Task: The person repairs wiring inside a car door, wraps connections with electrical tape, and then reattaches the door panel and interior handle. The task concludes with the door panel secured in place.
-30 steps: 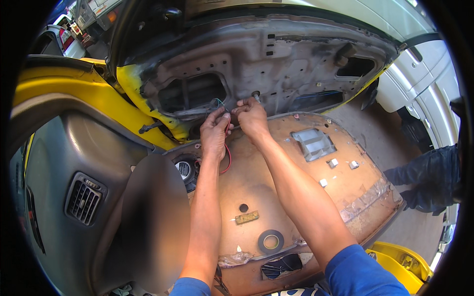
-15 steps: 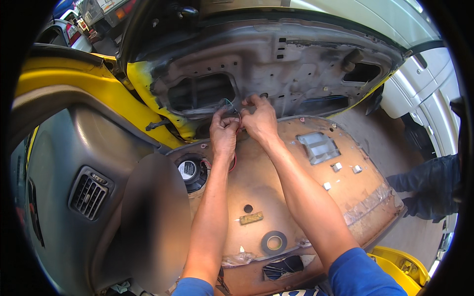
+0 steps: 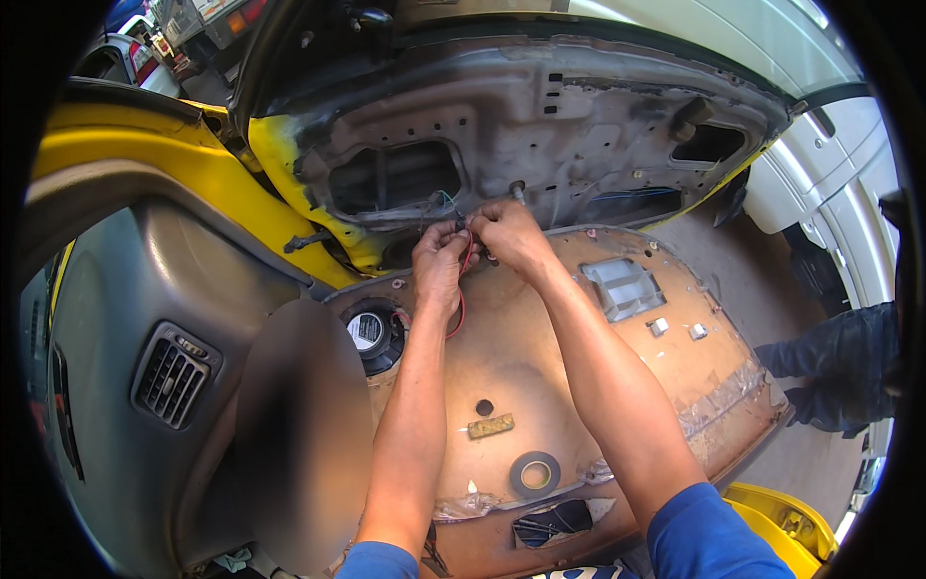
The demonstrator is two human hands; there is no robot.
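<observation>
My left hand [image 3: 441, 264] is closed with its fingertips pinching a red wire [image 3: 463, 307], which loops down over the brown door panel. Close against it, my right hand [image 3: 514, 234] is also closed, its fingertips meeting the left ones at the wire's end. Thin green-blue wires [image 3: 445, 200] rise from that meeting point toward the opening in the bare metal door [image 3: 511, 121]. The exact joint is hidden by my fingers. Left of my left forearm, a round black speaker [image 3: 373, 340] with a white label sits in the door panel [image 3: 526, 372].
On the panel lie a roll of black tape [image 3: 534, 475], a small yellowish block [image 3: 491, 427] and white clips [image 3: 658, 327]. A grey plastic piece [image 3: 622, 288] is set in it. Yellow bodywork [image 3: 116, 150] stands at left; a person's dark-trousered leg [image 3: 830, 352] is at right.
My right hand has lowered, its fingers closing in from a more spread pose to a pinch beside my left fingertips. My left hand has barely shifted.
</observation>
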